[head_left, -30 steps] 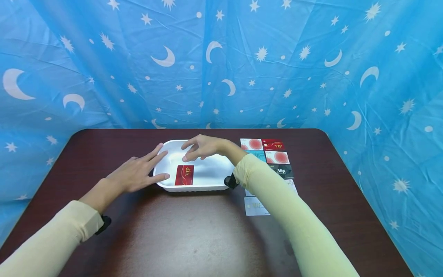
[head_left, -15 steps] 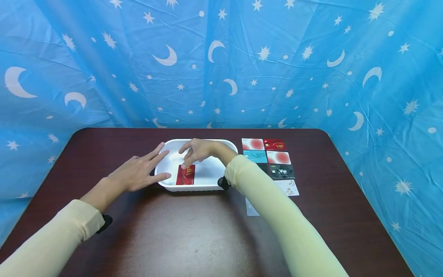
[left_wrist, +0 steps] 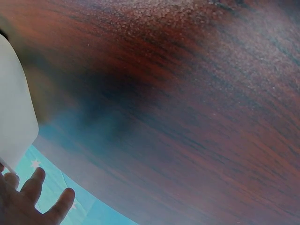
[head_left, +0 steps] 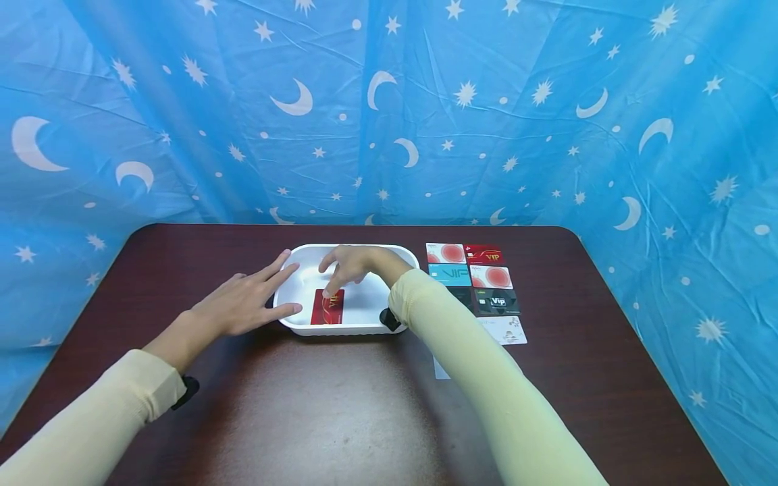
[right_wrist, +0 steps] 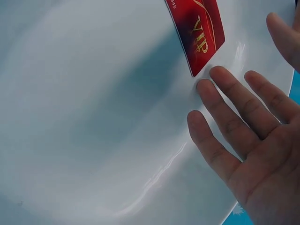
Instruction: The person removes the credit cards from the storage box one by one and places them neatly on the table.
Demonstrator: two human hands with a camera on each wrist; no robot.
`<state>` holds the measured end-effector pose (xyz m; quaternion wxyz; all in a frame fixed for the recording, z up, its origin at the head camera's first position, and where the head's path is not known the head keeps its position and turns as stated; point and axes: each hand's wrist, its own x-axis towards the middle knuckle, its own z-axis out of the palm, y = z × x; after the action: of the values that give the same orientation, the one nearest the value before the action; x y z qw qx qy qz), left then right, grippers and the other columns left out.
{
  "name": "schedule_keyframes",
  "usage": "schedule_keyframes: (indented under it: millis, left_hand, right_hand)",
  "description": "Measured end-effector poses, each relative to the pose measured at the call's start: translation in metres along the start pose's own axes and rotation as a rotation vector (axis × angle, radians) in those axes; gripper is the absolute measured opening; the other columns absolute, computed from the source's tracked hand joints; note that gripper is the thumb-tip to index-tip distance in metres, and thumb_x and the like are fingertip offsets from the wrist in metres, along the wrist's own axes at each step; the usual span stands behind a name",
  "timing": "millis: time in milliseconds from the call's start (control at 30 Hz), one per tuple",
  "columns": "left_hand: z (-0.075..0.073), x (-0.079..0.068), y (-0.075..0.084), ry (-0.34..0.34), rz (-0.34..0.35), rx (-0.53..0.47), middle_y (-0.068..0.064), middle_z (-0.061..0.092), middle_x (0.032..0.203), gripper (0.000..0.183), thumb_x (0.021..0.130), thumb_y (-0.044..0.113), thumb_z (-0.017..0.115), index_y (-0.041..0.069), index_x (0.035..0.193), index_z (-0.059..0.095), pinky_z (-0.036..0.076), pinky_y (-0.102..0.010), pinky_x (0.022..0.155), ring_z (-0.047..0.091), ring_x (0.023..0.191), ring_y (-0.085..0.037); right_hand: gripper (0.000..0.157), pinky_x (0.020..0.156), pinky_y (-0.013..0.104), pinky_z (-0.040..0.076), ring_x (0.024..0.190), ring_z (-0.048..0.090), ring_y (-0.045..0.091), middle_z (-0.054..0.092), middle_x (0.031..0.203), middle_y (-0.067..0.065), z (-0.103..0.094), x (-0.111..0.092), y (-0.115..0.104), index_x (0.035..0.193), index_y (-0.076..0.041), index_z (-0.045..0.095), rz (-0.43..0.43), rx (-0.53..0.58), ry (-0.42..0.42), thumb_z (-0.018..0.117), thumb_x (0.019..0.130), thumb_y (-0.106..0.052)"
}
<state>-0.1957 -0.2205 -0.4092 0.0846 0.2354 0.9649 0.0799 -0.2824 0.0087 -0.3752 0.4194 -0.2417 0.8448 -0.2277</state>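
Note:
A white oblong tray (head_left: 346,331) sits on the table, with a red card (head_left: 327,314) marked VIP in gold lying flat inside, left of its middle. My left hand (head_left: 240,304) has its fingers spread at the tray's left rim. Over the tray's inside reaches my right hand (head_left: 352,263), its thumb overlapping the card's upper edge in the head view. The right wrist view has the right hand (right_wrist: 253,140) with fingers extended, fingertips close to a corner of the red card (right_wrist: 199,35). In the left wrist view only some fingers (left_wrist: 61,204) show beside the tray (left_wrist: 16,103).
Right of the tray, several cards lie in two columns: a blue VIP card (head_left: 450,274), a red one (head_left: 484,254), a black one (head_left: 498,302) and pale ones, some partly hidden by my right sleeve (head_left: 480,371). A blue star-and-moon curtain (head_left: 389,121) hangs behind the table.
My right hand has come lower and nearer to the red card, its thumb now over the card's upper edge. The left hand keeps its place at the rim.

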Motion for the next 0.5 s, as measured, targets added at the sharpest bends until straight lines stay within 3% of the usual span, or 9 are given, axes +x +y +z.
schedule_keyframes:
  millis: [500]
  left_hand:
    - [-0.0017, 0.0003, 0.0015, 0.006, 0.007, 0.005, -0.020, 0.017, 0.164, 0.088, 0.093, 0.066, 0.048, 0.010, 0.157, 0.029, 0.042, -0.066, 0.098, 0.054, 0.127, -0.044]
  right_hand:
    - [0.056, 0.102, 0.044, 0.047, 0.115, 0.057, 0.017, 0.059, 0.127, 0.007, -0.0003, 0.0081, -0.0033, 0.142, -0.012, 0.051, 0.050, -0.031, -0.039, 0.072, 0.092, -0.028]
